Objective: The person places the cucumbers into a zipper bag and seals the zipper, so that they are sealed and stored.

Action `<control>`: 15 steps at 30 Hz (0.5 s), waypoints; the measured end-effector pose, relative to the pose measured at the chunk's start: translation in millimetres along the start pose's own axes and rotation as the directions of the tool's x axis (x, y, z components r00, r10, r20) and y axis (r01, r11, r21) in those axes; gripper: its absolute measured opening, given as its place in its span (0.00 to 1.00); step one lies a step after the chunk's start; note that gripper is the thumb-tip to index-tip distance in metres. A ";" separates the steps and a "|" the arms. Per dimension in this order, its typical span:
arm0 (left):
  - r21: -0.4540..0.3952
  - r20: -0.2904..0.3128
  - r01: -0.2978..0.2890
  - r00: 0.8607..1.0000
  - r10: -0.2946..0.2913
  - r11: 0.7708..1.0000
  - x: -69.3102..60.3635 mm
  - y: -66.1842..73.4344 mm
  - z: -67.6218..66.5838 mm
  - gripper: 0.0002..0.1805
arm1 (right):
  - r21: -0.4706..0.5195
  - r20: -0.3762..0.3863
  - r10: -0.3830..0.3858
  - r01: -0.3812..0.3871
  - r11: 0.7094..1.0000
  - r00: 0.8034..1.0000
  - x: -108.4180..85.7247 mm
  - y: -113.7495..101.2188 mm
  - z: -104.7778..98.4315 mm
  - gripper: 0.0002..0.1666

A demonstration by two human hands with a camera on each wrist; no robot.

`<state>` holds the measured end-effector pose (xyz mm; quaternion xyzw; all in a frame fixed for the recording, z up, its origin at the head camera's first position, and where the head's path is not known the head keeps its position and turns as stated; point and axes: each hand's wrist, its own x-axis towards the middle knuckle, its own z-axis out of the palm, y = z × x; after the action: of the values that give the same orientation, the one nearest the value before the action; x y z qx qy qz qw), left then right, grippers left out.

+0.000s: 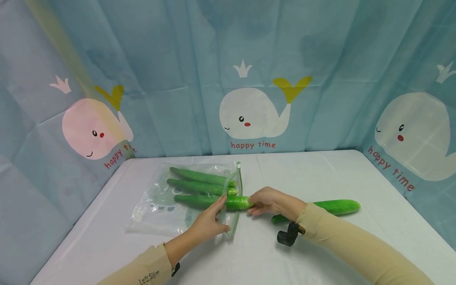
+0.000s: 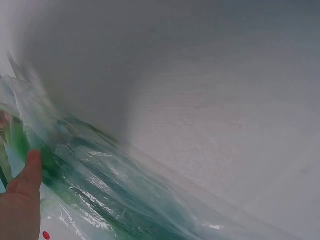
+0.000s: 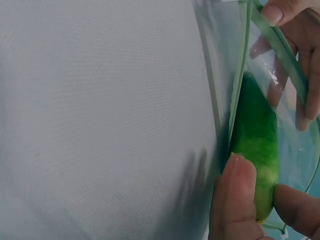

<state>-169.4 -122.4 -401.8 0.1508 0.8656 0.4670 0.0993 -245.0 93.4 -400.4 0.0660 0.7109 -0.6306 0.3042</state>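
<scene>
A blue curtain [image 1: 171,47] with printed whales closes the back, and a white surface [image 1: 260,257] carries the things. The clear bag [image 1: 153,221] lies flat, its mouth toward the right. Inside it are the far cucumber [image 1: 199,175] and the middle cucumber [image 1: 199,187]; the near cucumber [image 1: 238,203] is partly inside, its light end outside the mouth. The right hand [image 1: 267,201] pinches this end; the left hand [image 1: 208,221] grips the bag at its mouth. The step seems to be inserting the near cucumber. The next move probably calls for a gentle push inward, with the mouth kept wide. The loose cucumber [image 1: 342,206] rests outside, partly behind the right forearm.
</scene>
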 end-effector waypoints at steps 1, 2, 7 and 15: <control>0.003 -0.001 -0.002 1.000 0.002 1.000 -0.1 0.0 -0.1 0.50 | -0.013 -0.002 -0.002 0.002 1.000 1.000 1.0 -0.1 0.7 0.19; 0.005 -0.003 -0.004 1.000 0.004 1.000 -0.1 0.0 -0.2 0.50 | -0.025 -0.004 -0.004 0.004 1.000 1.000 2.2 -0.1 1.4 0.20; 0.009 -0.008 -0.011 1.000 0.011 1.000 0.2 -1.1 0.1 0.50 | -0.086 -0.022 -0.021 0.019 0.996 1.000 10.3 -0.4 6.3 0.23; -0.004 -0.005 -0.032 0.999 0.032 0.999 1.1 -1.9 0.6 0.50 | -0.133 -0.041 -0.043 0.038 0.990 0.998 21.9 -4.5 16.3 0.27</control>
<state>-170.5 -122.5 -403.8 0.1633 0.8623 0.4707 0.0900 -259.1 70.8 -408.2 0.0451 0.7588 -0.5866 0.2793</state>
